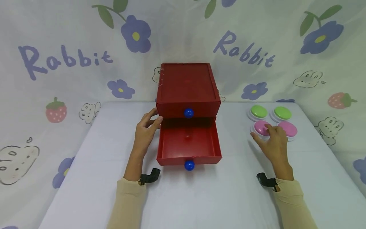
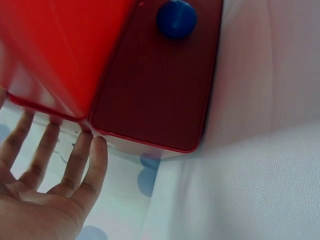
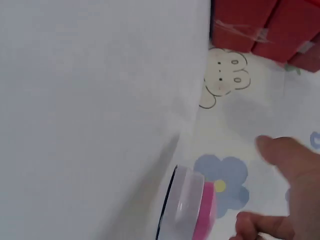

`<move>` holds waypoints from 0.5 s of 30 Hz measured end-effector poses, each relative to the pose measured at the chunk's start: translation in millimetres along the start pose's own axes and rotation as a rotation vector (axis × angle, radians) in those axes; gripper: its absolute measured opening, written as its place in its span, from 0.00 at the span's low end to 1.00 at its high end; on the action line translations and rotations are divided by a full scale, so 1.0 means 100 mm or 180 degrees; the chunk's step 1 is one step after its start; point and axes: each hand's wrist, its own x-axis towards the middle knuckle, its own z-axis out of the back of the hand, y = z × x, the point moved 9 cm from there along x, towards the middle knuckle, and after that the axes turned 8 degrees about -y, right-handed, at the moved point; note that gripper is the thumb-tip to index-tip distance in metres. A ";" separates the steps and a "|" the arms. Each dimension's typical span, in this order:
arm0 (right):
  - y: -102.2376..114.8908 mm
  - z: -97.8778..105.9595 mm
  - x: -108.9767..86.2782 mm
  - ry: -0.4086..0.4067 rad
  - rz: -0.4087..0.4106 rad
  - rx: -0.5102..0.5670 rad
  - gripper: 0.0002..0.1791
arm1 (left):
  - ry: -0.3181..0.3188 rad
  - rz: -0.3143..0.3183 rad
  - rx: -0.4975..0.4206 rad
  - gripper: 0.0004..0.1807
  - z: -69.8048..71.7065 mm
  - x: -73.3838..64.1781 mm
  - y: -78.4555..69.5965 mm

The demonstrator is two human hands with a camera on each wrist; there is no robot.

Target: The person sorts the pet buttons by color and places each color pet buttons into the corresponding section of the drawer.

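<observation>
A red drawer cabinet [image 1: 187, 82] stands at the back middle of the table. Its upper drawer [image 1: 171, 110] is pushed in, while the lower drawer [image 1: 171, 143] is pulled out toward the front; each has a round blue knob. My left hand [image 1: 146, 130] is at the cabinet's left side, and in the left wrist view its straight fingers [image 2: 77, 155] reach the red wall. Over the front-left pink-topped push button [image 1: 261, 127] is my right hand [image 1: 273, 143], thumb and index finger spread apart. That button's white base [image 3: 182, 205] shows below the thumb in the right wrist view.
A second pink button [image 1: 288, 129] sits to the right, with two green buttons [image 1: 259, 111] just behind the pink pair. A patterned curtain [image 1: 85, 76] hangs behind the white table [image 1: 228, 190] and along its sides. Dark wrist mounts [image 1: 151, 176] are strapped to both wrists.
</observation>
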 end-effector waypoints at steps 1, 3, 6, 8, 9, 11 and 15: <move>-0.05 -0.02 0.02 0.0033 -0.0053 -0.0079 0.36 | 0.0002 0.0005 0.0000 0.29 0.00 0.00 0.00; -0.15 -0.05 0.06 0.0113 -0.0169 -0.0225 0.39 | 0.0002 0.0023 0.0001 0.29 0.00 0.00 0.01; -0.27 -0.07 0.09 0.0177 -0.0328 -0.0340 0.40 | -0.0001 0.0034 0.0036 0.29 0.00 0.01 0.03; -0.34 -0.08 0.11 0.0196 -0.0393 -0.0405 0.42 | 0.0004 0.0035 0.0042 0.29 -0.01 -0.01 -0.02; -0.37 -0.08 0.11 0.0193 -0.0414 -0.0431 0.42 | 0.0006 0.0025 0.0046 0.29 -0.01 -0.01 -0.03; -0.41 -0.09 0.12 0.0190 -0.0432 -0.0480 0.44 | -0.0001 -0.0007 0.0076 0.29 -0.01 -0.02 -0.04; -0.48 -0.12 0.12 0.0232 -0.0509 -0.0606 0.46 | -0.0011 -0.0043 0.0095 0.29 0.00 -0.01 -0.02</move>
